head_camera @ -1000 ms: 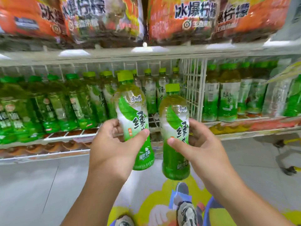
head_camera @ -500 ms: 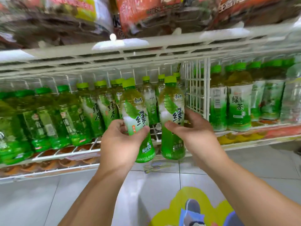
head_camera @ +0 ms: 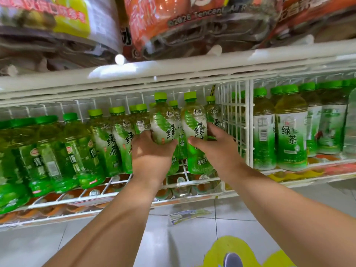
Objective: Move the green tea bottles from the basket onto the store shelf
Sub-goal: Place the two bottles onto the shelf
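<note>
While both hands carry a bottle at the shelf front, these lines weigh the risks and the room left.

Left hand: the left hand (head_camera: 152, 157) is wrapped around the lower body of the left green tea bottle (head_camera: 163, 122), thumb across the label, bottle upright with a slight lean.
Right hand: the right hand (head_camera: 215, 149) is clamped on the right green tea bottle (head_camera: 194, 132) at mid-height; the two held bottles are just beside each other, nearly touching.
Where the bottles are: both hang above the front of the wire shelf (head_camera: 183, 170), in front of the shelved green tea row (head_camera: 115, 141); the basket is not in view.
Risk, knock-over: the row on the left stands close by the left hand, so a sideways nudge would likely topple a neighbour.
Risk, tipping: bottle bases set across wire gaps or the front lip could rock and fall to the tiled floor (head_camera: 183, 237).
Risk, collision: lowering both together may clash them or pinch fingers between.
Edge, right: the white wire divider (head_camera: 235, 122) stands just beside the right hand and blocks movement that way.
Edge, above: the upper shelf rail (head_camera: 173, 72) leaves modest headroom over the caps.
Open room: bare wire shows below and between the held bottles, seemingly enough for both.
</note>
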The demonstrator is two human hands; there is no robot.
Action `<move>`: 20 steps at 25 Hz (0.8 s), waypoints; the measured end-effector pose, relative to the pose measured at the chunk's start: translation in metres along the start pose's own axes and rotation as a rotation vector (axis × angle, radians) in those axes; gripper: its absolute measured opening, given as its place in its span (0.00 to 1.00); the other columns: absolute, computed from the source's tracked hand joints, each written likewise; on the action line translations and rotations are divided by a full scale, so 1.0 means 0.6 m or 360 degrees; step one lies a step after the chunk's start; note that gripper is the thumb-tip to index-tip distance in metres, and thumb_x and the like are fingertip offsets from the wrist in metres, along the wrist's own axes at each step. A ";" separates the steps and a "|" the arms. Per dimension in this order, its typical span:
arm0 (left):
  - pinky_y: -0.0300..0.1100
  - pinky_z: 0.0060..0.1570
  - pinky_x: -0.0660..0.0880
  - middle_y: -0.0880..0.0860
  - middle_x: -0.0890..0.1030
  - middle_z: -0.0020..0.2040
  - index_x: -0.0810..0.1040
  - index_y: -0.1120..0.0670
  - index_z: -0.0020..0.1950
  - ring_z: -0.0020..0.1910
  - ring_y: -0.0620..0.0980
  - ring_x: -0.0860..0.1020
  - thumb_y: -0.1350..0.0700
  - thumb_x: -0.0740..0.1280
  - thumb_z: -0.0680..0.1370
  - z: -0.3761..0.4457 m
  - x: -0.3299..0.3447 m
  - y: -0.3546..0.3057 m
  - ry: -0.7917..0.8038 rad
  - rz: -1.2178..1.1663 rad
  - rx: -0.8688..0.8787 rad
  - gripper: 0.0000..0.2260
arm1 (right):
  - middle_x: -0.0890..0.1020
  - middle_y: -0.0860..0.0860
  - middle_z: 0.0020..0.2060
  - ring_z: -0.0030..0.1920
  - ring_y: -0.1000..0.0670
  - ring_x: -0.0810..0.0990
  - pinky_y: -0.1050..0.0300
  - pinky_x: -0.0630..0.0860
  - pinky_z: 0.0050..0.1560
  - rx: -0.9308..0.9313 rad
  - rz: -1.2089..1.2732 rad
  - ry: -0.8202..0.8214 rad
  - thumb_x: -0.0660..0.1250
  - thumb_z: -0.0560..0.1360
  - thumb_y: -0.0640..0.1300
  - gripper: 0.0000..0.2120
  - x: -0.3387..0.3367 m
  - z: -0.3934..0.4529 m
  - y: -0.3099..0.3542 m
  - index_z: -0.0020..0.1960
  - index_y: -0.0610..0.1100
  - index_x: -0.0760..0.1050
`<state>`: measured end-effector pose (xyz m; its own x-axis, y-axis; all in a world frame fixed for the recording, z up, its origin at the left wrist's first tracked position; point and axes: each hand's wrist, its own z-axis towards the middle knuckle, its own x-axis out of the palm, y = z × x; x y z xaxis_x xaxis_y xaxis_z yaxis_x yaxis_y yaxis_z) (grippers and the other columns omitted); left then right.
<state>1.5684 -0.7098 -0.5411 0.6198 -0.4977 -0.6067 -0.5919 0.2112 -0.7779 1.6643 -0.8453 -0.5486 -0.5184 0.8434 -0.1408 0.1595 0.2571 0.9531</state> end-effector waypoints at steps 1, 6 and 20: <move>0.35 0.26 0.67 0.51 0.82 0.39 0.80 0.54 0.44 0.34 0.49 0.80 0.45 0.78 0.70 0.007 0.005 0.004 -0.0004 0.0082 -0.0008 0.15 | 0.83 0.51 0.65 0.67 0.47 0.80 0.42 0.74 0.70 -0.0002 0.0009 0.0004 0.80 0.71 0.46 0.32 0.003 0.008 -0.007 0.73 0.49 0.75; 0.53 0.52 0.80 0.61 0.81 0.55 0.78 0.62 0.58 0.51 0.61 0.81 0.38 0.75 0.72 0.034 0.037 0.023 0.0028 0.0366 -0.0125 0.29 | 0.79 0.50 0.70 0.70 0.46 0.76 0.43 0.72 0.72 0.0011 0.0002 -0.0034 0.80 0.71 0.47 0.36 0.021 0.034 -0.039 0.76 0.50 0.71; 0.51 0.51 0.79 0.59 0.78 0.60 0.73 0.60 0.61 0.54 0.60 0.81 0.45 0.77 0.73 0.059 0.077 0.039 0.0023 0.0447 -0.0064 0.27 | 0.78 0.48 0.69 0.54 0.52 0.78 0.76 0.68 0.38 0.0048 -0.0433 -0.0242 0.79 0.72 0.49 0.38 0.059 0.095 -0.076 0.78 0.48 0.67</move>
<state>1.6013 -0.6982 -0.5931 0.4216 -0.4365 -0.7948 -0.7594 0.3090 -0.5726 1.6865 -0.8001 -0.6123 -0.4141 0.8021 -0.4303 0.0582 0.4951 0.8669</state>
